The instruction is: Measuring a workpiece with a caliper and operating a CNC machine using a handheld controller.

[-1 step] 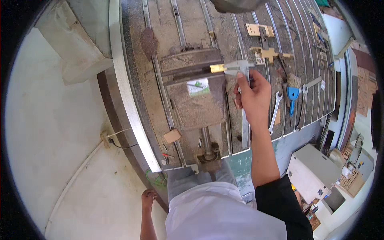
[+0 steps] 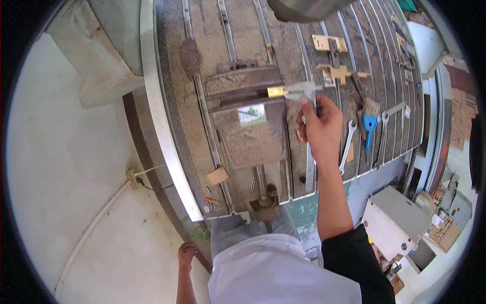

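Observation:
My right hand (image 2: 323, 119) is closed round a metal vernier caliper (image 2: 310, 152), whose long beam points back toward me. The caliper's jaws reach left to a small brass-coloured block (image 2: 276, 91); the fine contact between them is too small to make out. This block sits at the right end of the slot of a dusty machine vise (image 2: 250, 137), which has a picture label on its top. Low on the left, away from the vise, my left hand (image 2: 187, 250) hangs with its fingers curled and nothing visible in it.
The vise is on a slotted, chip-covered machine table (image 2: 298, 177). To the right lie an open-end wrench (image 2: 348, 147), a blue-handled brush (image 2: 370, 121) and clamped plates (image 2: 329, 44). A dark machine part (image 2: 306, 9) overhangs the far edge. A small tan block (image 2: 217, 176) lies near left.
The view has shifted slightly, with the vise a little lower in the picture. My right hand keeps its hold on the caliper at the brass block.

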{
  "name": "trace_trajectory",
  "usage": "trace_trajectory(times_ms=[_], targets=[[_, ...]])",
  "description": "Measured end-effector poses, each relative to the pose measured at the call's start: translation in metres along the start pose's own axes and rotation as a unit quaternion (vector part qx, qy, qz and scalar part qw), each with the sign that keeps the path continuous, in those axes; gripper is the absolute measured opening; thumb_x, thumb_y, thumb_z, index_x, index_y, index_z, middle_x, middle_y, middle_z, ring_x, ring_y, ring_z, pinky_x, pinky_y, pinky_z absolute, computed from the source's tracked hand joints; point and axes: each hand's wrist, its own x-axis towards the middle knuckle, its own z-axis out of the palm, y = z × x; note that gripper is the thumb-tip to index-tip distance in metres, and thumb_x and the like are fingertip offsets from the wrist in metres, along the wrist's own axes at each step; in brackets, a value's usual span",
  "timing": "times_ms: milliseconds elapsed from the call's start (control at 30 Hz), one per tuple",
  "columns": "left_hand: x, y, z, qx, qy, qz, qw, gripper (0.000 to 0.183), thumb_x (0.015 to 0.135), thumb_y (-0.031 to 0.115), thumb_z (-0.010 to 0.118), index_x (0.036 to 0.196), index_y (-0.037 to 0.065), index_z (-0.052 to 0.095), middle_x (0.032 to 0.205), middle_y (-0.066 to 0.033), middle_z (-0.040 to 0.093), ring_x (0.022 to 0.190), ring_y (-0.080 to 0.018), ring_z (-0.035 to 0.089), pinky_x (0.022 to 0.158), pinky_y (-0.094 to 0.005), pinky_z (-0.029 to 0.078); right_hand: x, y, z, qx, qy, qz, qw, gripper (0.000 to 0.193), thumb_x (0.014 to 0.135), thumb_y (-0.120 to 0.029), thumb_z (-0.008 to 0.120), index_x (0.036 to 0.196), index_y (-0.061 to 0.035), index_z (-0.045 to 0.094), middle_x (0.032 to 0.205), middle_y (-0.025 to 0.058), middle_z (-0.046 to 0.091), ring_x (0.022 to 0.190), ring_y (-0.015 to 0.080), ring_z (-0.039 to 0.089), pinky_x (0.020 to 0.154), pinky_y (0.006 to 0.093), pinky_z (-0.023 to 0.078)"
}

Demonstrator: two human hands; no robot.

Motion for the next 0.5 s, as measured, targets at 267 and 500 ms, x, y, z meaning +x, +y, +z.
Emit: trace_trajectory(times_ms=[267,500], targets=[[0.025,-0.050,0.002,-0.058,0.000,-0.049,0.997,0.010,0.085,0.005,0.056,0.094,0.003,0.058,0.078,-0.0073,0.062,0.063,-0.0140,0.061,0.051,-0.0249,0.046,-0.004,0.001,0.006,-0.020,0.013,0.007,1.000,0.018,0.091,-0.017,0.060,0.084,-0.0016,0.055,0.057,0.0027,0.054,0.037,0.0065,0.043,0.032,0.0230,0.029],[0.033,-0.060,0.008,-0.037,-0.007,-0.110,0.993,0.013,0.082,0.009,0.059,0.093,0.002,0.057,0.075,-0.0074,0.062,0.061,-0.0143,0.060,0.051,-0.0246,0.046,-0.014,-0.008,0.027,-0.026,0.009,0.019,0.999,0.016,0.092,-0.017,0.061,0.086,-0.0021,0.057,0.058,0.0019,0.055,0.040,0.0056,0.045,0.034,0.0211,0.031]])
